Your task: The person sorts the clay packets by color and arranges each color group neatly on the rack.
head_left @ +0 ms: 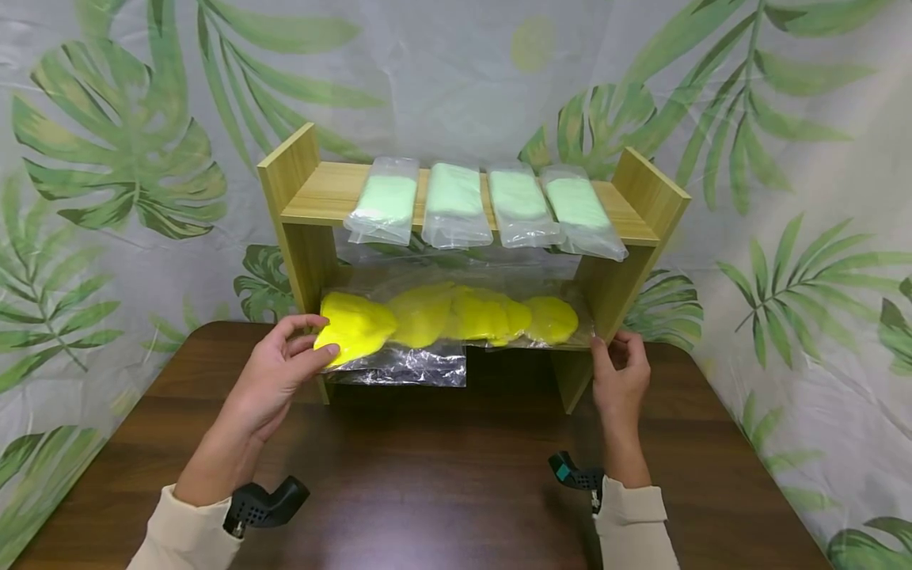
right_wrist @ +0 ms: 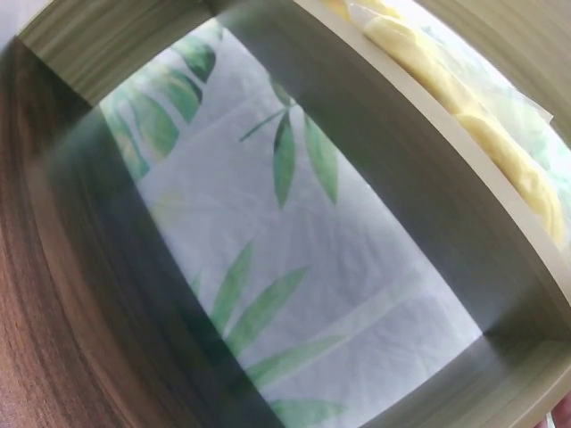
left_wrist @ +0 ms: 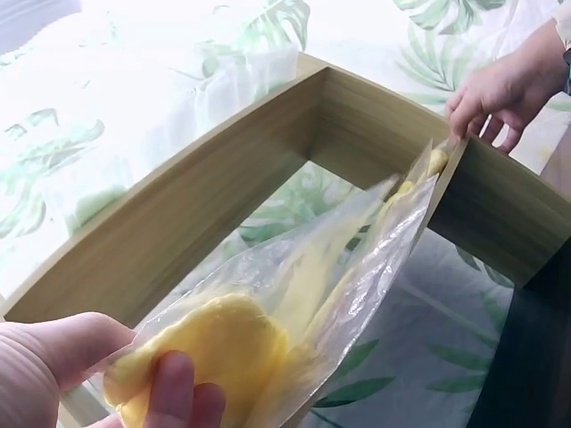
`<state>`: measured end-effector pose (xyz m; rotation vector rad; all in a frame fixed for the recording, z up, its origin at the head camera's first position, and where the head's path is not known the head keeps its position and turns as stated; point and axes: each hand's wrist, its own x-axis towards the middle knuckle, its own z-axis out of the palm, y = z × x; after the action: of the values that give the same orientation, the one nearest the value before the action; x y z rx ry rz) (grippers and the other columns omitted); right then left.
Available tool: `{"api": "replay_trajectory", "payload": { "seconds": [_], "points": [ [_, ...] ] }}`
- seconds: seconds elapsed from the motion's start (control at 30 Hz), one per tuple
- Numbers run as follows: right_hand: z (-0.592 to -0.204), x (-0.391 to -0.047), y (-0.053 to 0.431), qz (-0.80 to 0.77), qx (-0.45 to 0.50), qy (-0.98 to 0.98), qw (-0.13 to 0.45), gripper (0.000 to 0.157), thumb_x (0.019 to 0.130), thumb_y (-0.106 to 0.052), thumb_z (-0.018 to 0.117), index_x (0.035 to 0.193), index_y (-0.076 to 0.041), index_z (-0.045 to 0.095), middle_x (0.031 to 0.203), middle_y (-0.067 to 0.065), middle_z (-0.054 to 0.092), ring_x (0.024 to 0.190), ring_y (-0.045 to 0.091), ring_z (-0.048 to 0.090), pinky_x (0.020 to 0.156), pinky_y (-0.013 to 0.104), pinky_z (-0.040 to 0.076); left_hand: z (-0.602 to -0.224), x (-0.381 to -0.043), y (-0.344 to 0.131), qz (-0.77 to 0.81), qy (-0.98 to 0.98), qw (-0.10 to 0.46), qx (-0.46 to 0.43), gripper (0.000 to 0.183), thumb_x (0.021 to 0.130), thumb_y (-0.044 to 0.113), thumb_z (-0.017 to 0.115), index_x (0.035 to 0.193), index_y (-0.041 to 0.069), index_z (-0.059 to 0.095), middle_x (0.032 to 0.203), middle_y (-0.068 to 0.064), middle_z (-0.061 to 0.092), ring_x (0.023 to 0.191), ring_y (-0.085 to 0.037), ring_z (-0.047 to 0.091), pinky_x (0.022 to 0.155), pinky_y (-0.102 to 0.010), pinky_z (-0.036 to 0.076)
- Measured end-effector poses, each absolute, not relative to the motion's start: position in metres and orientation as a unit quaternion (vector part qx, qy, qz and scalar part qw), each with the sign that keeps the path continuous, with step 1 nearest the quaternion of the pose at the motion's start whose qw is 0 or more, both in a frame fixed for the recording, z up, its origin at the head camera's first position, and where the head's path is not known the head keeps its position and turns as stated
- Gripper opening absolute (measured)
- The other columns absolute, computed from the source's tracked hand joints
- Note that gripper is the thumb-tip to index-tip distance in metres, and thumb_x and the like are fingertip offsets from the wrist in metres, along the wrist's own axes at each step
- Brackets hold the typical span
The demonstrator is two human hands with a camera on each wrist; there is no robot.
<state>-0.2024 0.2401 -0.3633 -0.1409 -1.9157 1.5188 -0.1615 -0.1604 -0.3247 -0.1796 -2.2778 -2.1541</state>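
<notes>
My left hand (head_left: 267,380) pinches the leftmost clear bag of yellow clay (head_left: 354,326) between thumb and fingers at the left end of the lower shelf. This bag's clear lower part hangs over the shelf's front edge. More flat bags of yellow clay (head_left: 488,315) overlap in a row to its right. My right hand (head_left: 621,376) grips the right side panel of the wooden shelf rack (head_left: 627,273), thumb in front near the last bag's corner. In the left wrist view, the bag (left_wrist: 236,343) lies between thumb and fingers. The right wrist view barely shows the right hand.
Several clear bags of pale green clay (head_left: 456,194) lie side by side on the upper shelf (head_left: 335,190), their ends overhanging its front edge. The rack stands on a dark wooden table (head_left: 442,483). A leaf-patterned cloth (head_left: 456,71) hangs behind it.
</notes>
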Motion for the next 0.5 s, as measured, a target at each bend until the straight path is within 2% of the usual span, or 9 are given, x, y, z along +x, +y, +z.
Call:
{"api": "replay_trajectory", "payload": {
  "seconds": [0.17, 0.4, 0.5],
  "points": [
    [-0.3646, -0.2039, 0.2406, 0.589, -0.049, -0.73, 0.343, 0.027, 0.092, -0.01, 0.061, 0.11, 0.01, 0.058, 0.095, 0.009, 0.061, 0.081, 0.011, 0.053, 0.07, 0.023, 0.04, -0.3284, -0.1651, -0.1591, -0.673, -0.738, 0.019, -0.05, 0.046, 0.094, 0.022, 0.065, 0.132, 0.001, 0.051, 0.13, -0.012, 0.041, 0.119, -0.024, 0.041, 0.084, -0.021, 0.046],
    [-0.3647, -0.2048, 0.2401, 0.594, -0.051, -0.722, 0.351, 0.025, 0.091, -0.007, 0.062, 0.108, 0.011, 0.058, 0.093, 0.007, 0.061, 0.081, 0.011, 0.054, 0.07, 0.022, 0.041, -0.3326, -0.1684, -0.1599, -0.667, -0.742, 0.062, -0.027, 0.041, 0.092, 0.023, 0.067, 0.127, 0.002, 0.056, 0.115, -0.008, 0.044, 0.106, -0.022, 0.036, 0.078, -0.021, 0.046],
    [-0.3645, -0.2048, 0.2401, 0.597, -0.051, -0.719, 0.353, 0.025, 0.09, -0.006, 0.062, 0.108, 0.011, 0.058, 0.092, 0.005, 0.061, 0.082, 0.01, 0.055, 0.07, 0.021, 0.041, -0.3338, -0.168, -0.1602, -0.667, -0.742, 0.064, -0.018, 0.042, 0.092, 0.024, 0.067, 0.127, 0.003, 0.055, 0.117, -0.007, 0.045, 0.109, -0.021, 0.04, 0.082, -0.02, 0.045]
  ]
}}
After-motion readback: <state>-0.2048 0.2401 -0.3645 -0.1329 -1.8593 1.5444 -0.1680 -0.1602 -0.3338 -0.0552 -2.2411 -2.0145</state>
